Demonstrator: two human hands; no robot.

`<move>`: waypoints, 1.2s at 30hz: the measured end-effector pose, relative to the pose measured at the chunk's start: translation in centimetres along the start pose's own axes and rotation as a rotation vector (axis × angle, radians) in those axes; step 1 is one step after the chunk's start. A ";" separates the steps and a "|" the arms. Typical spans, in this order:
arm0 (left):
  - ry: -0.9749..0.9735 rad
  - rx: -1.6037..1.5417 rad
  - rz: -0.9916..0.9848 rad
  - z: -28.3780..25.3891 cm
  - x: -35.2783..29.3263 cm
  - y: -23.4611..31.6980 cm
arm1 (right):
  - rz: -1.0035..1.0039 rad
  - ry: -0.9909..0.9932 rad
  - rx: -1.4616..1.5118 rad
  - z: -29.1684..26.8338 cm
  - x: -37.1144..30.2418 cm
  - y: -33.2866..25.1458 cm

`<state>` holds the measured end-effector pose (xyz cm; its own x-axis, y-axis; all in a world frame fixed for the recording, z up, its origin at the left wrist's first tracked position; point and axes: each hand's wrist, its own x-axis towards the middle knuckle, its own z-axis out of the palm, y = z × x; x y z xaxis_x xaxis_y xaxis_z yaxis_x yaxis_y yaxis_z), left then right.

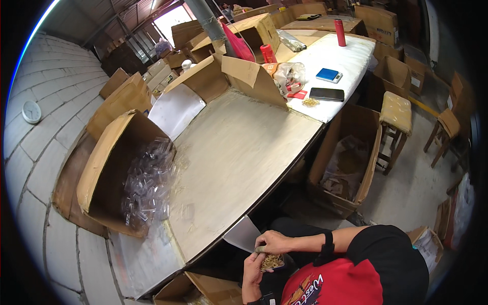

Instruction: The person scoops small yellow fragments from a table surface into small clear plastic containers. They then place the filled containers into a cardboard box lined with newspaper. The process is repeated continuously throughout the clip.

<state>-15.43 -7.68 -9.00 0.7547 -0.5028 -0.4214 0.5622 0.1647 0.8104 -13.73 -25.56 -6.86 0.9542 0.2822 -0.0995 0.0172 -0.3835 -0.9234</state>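
Just beyond the table's near edge, my two hands meet over a small container of gold-coloured little metal pieces [273, 261]. My right hand [274, 242] comes in from the right, its fingers bent and pinched together at the tips. From below rises my left hand [252, 270], thumb and fingers closed close to the right fingertips. Whatever lies between the fingers is too small to make out. A pale flat sheet or panel [245, 234] stands at the table edge beside my right hand.
A tipped cardboard box [109, 168] spills clear plastic pieces [150, 183] onto the tabletop [239, 152]. Farther off, a white padded surface [351, 58] bears a phone [327, 94], a blue scale [329, 75] and a red bottle [339, 33]. An open carton [373, 147] and a stool [396, 113] stand right.
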 end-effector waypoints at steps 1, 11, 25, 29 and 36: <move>0.008 -0.029 0.011 0.0 -0.1 0.1 | -0.032 0.004 0.014 0.0 0.0 -0.1; 0.103 -0.226 0.203 -0.1 -0.3 0.3 | -0.463 0.232 -0.152 0.9 -0.9 -0.3; 0.333 -0.309 0.435 0.1 0.4 -0.4 | -0.658 0.018 -0.698 2.4 -2.8 -0.3; 0.442 -0.269 0.475 1.2 0.6 -0.6 | -0.630 0.013 -0.726 2.3 -2.7 -0.2; 0.499 -0.202 0.499 1.6 0.5 -0.3 | -0.651 0.096 -0.595 2.1 -2.8 -2.1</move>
<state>-15.76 -9.33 -8.80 0.9743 0.1112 -0.1957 0.1260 0.4509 0.8837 -17.08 -23.65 -5.40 0.7212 0.5392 0.4349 0.6926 -0.5739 -0.4370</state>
